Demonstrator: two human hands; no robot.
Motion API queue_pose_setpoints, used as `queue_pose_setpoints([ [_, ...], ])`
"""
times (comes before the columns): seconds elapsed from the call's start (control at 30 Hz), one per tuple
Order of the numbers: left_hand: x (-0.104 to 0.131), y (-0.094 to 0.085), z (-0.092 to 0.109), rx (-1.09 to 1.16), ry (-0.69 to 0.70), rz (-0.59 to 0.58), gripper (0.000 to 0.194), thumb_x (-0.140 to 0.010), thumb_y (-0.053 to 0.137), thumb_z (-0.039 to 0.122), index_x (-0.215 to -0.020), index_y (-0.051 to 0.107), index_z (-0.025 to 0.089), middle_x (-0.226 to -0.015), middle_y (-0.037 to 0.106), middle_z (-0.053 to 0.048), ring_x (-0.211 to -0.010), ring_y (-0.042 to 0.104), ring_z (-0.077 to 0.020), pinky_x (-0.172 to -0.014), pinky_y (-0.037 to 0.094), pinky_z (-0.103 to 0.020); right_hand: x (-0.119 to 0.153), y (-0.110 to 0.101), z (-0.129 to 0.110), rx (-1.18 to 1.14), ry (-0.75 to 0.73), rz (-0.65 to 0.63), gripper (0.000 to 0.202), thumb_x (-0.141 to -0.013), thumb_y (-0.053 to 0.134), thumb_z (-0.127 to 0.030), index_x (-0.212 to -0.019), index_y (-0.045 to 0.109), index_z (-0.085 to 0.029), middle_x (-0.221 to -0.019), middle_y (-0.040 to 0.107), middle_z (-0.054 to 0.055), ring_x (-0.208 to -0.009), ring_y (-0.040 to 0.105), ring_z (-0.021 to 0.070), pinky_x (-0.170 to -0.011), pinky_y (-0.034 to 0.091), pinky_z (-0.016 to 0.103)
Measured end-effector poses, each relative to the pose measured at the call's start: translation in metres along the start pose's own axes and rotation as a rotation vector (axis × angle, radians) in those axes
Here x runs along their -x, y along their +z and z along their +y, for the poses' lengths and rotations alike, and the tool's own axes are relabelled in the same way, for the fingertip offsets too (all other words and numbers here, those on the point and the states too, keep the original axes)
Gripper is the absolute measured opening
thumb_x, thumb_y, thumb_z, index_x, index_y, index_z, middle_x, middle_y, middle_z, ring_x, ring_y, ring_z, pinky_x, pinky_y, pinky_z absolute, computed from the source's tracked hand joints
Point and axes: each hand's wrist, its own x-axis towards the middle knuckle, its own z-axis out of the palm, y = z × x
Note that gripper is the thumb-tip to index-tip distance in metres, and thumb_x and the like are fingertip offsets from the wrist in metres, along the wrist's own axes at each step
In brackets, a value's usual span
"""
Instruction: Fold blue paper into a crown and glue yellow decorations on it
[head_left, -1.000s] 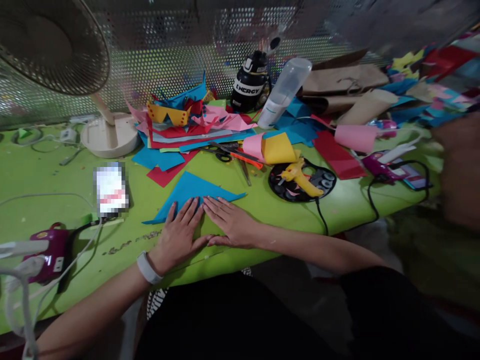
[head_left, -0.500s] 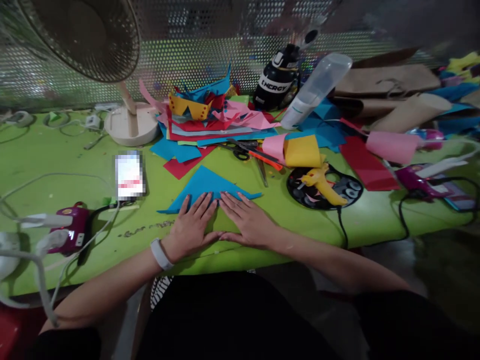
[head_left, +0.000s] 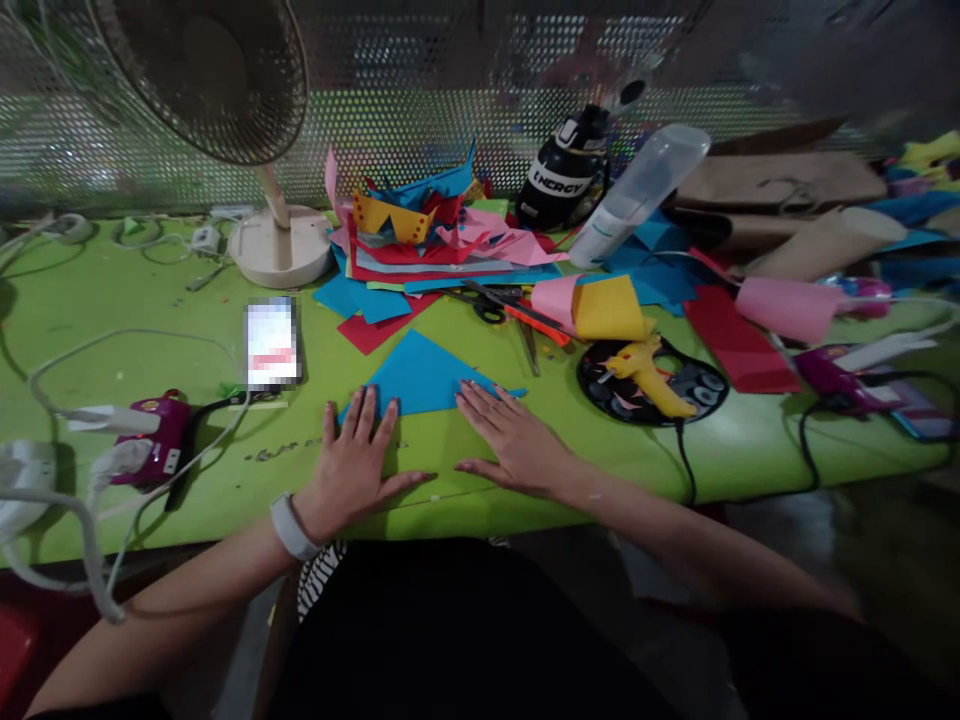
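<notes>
Two open hands, left (head_left: 347,468) and right (head_left: 517,440), press blue paper (head_left: 420,375) flat. A glue gun (head_left: 651,378) lies right.

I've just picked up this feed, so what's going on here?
A person presses a blue paper triangle onto the green table, the left hand on one end and the right hand on the other, fingers spread. A yellow glue gun lies on a black tray beyond the left hand; scissors lie behind the triangle.
</notes>
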Motion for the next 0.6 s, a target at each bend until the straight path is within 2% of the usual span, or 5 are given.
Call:
queue_pose_setpoints([
  [0.1,0.01,-0.003,-0.006,-0.022,-0.043,-0.001,0.1,-0.084,0.026,0.083,-0.152,0.031,0.009,-0.158,0.022,-0.026,-0.147,0.02,-0.0406,-0.116,0.013,-0.064,0.009,-0.001,0.008,-0.007,0.082,-0.032,0.09,-0.093,0.029,-0.07,-0.152,0.026,-0.002,-0.158,0.025,0.021,-0.148,0.021,0.0301,-0.12,0.025,0.05],
  [0.23,0.02,-0.006,-0.012,-0.04,-0.07,0.005,0.101,-0.085,0.025,0.082,-0.152,0.03,0.006,-0.158,0.023,-0.023,-0.148,0.019,-0.0369,-0.119,0.01,-0.059,0.025,-0.002,0.021,0.022,0.186,-0.048,0.09,-0.094,0.027,-0.069,-0.154,0.023,-0.002,-0.158,0.026,0.022,-0.148,0.023,0.0307,-0.119,0.025,0.05],
  [0.43,0.039,-0.003,-0.021,-0.076,-0.137,0.047,0.099,-0.087,0.02,0.08,-0.152,0.028,0.005,-0.156,0.028,-0.022,-0.147,0.026,-0.0341,-0.12,0.006,-0.058,0.033,0.005,0.027,0.082,0.186,-0.012,0.091,-0.093,0.024,-0.07,-0.155,0.02,-0.004,-0.155,0.031,0.022,-0.145,0.03,0.0325,-0.116,0.03,0.053],
  [0.53,0.037,-0.006,-0.015,-0.102,-0.209,0.091,0.101,-0.087,0.019,0.08,-0.152,0.026,0.003,-0.154,0.033,-0.024,-0.146,0.028,-0.0345,-0.121,0.004,-0.057,0.033,0.011,0.027,0.105,0.167,0.029,0.093,-0.093,0.026,-0.071,-0.153,0.023,-0.001,-0.154,0.033,0.024,-0.144,0.032,0.0338,-0.116,0.03,0.052],
  [0.6,0.025,-0.011,-0.001,-0.115,-0.22,0.124,0.103,-0.087,0.017,0.08,-0.152,0.025,0.001,-0.154,0.032,-0.025,-0.148,0.023,-0.034,-0.121,0.003,-0.057,0.033,0.013,0.027,0.111,0.153,0.045,0.093,-0.093,0.028,-0.071,-0.154,0.022,-0.001,-0.154,0.033,0.024,-0.144,0.033,0.0339,-0.116,0.031,0.052],
])
